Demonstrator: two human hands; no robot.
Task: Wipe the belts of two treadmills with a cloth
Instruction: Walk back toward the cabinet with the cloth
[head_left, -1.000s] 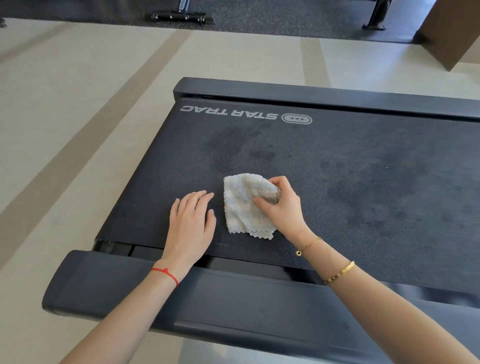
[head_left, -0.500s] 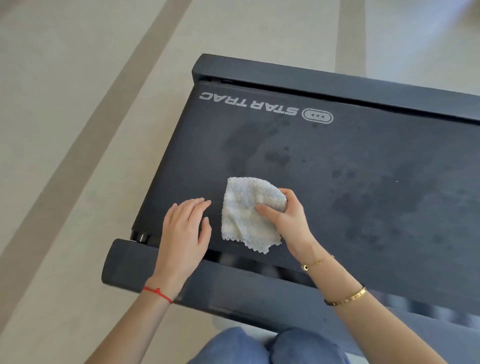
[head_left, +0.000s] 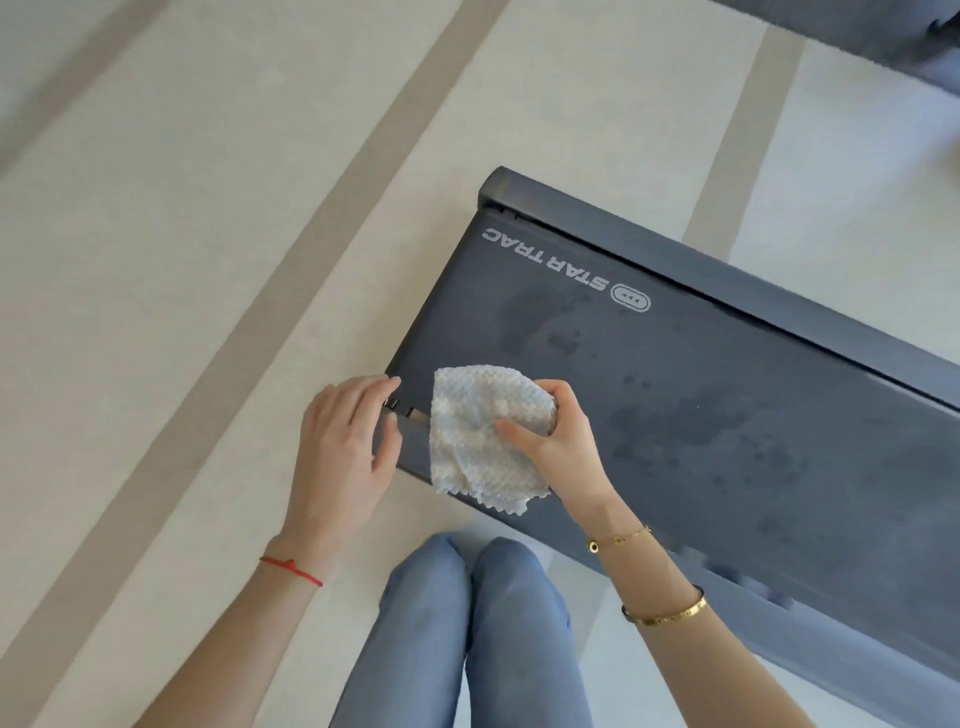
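Note:
A dark treadmill belt (head_left: 727, 405) with white "STAR TRAC" lettering runs from the middle to the right edge; damp blotches mark it. My right hand (head_left: 561, 441) grips a crumpled white cloth (head_left: 478, 447) over the belt's near left corner, and the cloth's lower edge hangs past the near side rail. My left hand (head_left: 343, 452) has straight, relaxed fingers and sits at the rear corner of the near side rail (head_left: 410, 447), its fingertips at the belt's end.
Pale floor (head_left: 208, 260) with darker beige stripes surrounds the treadmill. My knees in blue jeans (head_left: 478, 623) are just below the near rail. The far side rail (head_left: 675, 260) borders the belt. A dark mat edge (head_left: 883, 36) shows at top right.
The view has pulled up and back, so my knees now show. Both hands slid toward the belt's rear corner; the cloth now hangs over the near rail and my left hand is off the belt.

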